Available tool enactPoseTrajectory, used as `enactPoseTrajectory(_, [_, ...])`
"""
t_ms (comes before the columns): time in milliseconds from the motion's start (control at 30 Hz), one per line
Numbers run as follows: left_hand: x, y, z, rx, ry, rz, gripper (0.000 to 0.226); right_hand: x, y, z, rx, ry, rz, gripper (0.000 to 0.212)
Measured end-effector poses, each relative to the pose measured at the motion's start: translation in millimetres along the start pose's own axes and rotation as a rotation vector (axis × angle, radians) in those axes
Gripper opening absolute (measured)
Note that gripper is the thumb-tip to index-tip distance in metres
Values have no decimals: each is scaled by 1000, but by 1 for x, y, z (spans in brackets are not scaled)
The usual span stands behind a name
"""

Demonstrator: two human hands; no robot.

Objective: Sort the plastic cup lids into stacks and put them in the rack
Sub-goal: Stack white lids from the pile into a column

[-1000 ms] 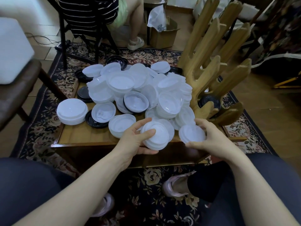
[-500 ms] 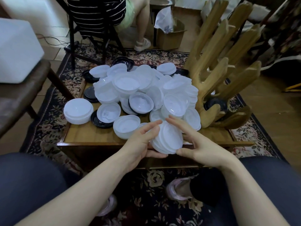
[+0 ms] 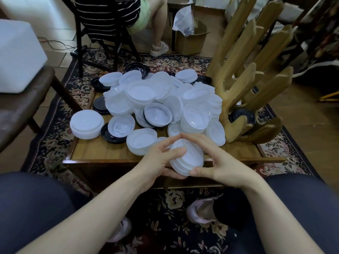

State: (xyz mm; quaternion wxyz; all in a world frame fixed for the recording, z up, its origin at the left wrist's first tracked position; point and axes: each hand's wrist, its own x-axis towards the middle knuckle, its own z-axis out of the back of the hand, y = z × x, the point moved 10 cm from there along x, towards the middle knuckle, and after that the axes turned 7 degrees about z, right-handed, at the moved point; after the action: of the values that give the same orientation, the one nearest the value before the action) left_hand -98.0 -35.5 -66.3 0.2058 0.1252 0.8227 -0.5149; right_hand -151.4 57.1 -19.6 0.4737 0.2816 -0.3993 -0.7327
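Note:
A small stack of white plastic lids (image 3: pixel 190 158) is tilted above the near edge of the low wooden table (image 3: pixel 102 153). My left hand (image 3: pixel 157 158) grips it from the left, thumb on top, and my right hand (image 3: pixel 216 160) holds it from the right with curled fingers and thumb. Behind lies a large heap of white lids (image 3: pixel 165 99), with black lids (image 3: pixel 100 105) showing at its edges. A neat white stack (image 3: pixel 86 123) stands at the left. The wooden rack (image 3: pixel 251 70) with slanted prongs rises at the right, a black lid (image 3: pixel 242 114) low inside it.
A person in a striped top sits on a black chair (image 3: pixel 110 24) beyond the table. A cardboard box with a plastic bag (image 3: pixel 190 35) stands behind. A dark wooden seat (image 3: pixel 20 99) holding a white block (image 3: pixel 18 57) is at the left. A patterned rug (image 3: pixel 55 143) covers the floor.
My right hand carried a single lid from the table's right part onto the stack in my left hand. Both hands now enclose the stack, which has tilted and come nearer to me.

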Motion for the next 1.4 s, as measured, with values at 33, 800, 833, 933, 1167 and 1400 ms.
enactPoseTrajectory(33, [1,-1,2,-14,-10,-12,46,0,-3,0,11,-15,-14,82])
enactPoseTrajectory(800, [-30,6,69,-303,-369,-82,47,1,-51,29,-388,-372,-267,77])
enactPoseTrajectory(833, [-28,7,67,-296,-363,-75,47,5,-54,25,-409,-362,-284,79])
enactPoseTrajectory(933, [-22,11,64,-277,-355,-49,46,10,-61,16,-420,-332,-334,83])
enactPoseTrajectory(1167, [-10,13,57,-241,-321,-20,45,9,-58,23,-372,-381,-320,78])
enactPoseTrajectory(1400, [-8,9,48,-192,-304,-55,47,5,-39,24,-226,-406,-304,95])
